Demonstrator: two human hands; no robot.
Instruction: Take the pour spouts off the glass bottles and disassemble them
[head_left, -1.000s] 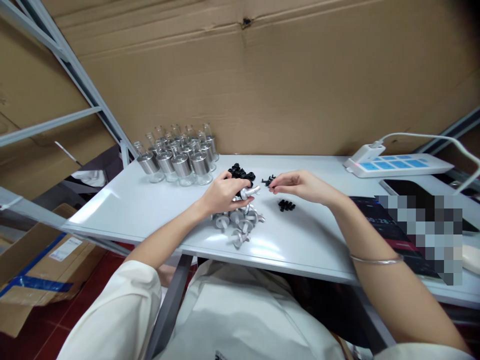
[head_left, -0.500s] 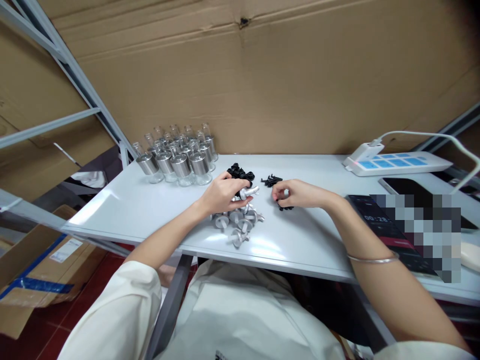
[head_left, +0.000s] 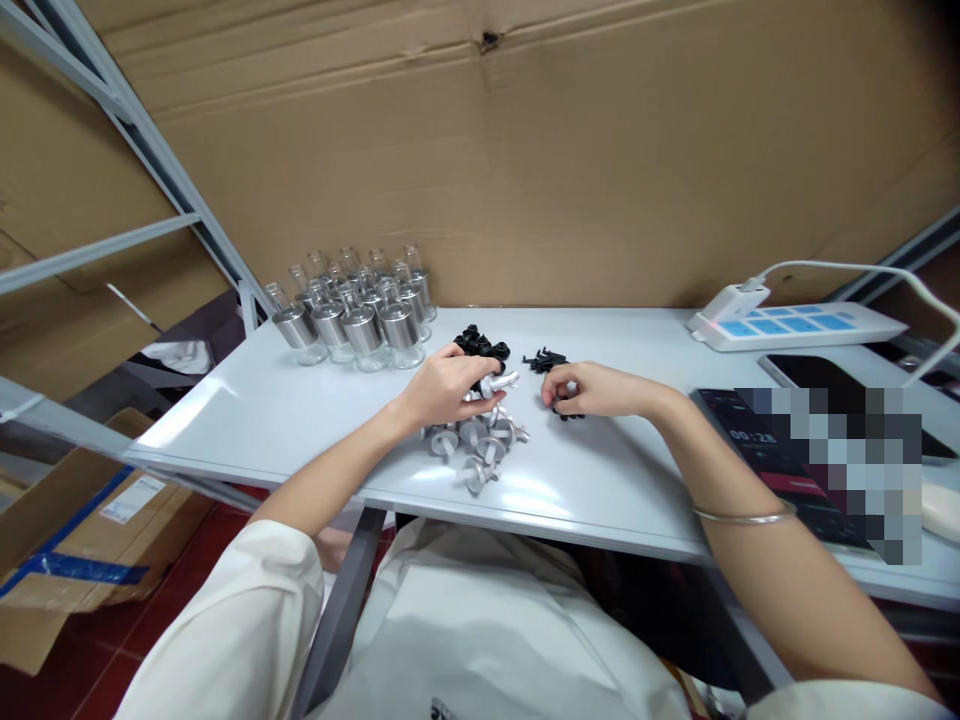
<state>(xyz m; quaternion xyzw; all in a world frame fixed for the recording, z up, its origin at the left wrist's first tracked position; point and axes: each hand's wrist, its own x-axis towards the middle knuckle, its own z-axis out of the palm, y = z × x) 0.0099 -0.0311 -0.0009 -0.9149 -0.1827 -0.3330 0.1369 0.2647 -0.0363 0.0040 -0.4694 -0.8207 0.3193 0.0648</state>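
Observation:
My left hand (head_left: 454, 385) is closed on a silver pour spout (head_left: 499, 382), held between thumb and fingers with its tip pointing right. Under and in front of that hand lies a heap of more silver pour spouts (head_left: 491, 447). Just behind it is a pile of black ring-like stopper parts (head_left: 480, 343). My right hand (head_left: 585, 388) rests low over a few small black pieces (head_left: 570, 415), its thumb and fingertips drawn together; whether a piece is between them is hidden. Beyond the right hand sits another little pile of thin black pieces (head_left: 545, 360).
Several glass bottles with steel sleeves (head_left: 364, 325) stand at the back left of the white table (head_left: 285, 420). On the right are a power strip (head_left: 802, 325) with a plugged-in charger, a dark phone (head_left: 817, 385) and a timer screen (head_left: 757, 440). A cardboard wall rises behind.
My right hand has shifted very slightly left over the small black pieces. The left hand holds the pour spout in the same place.

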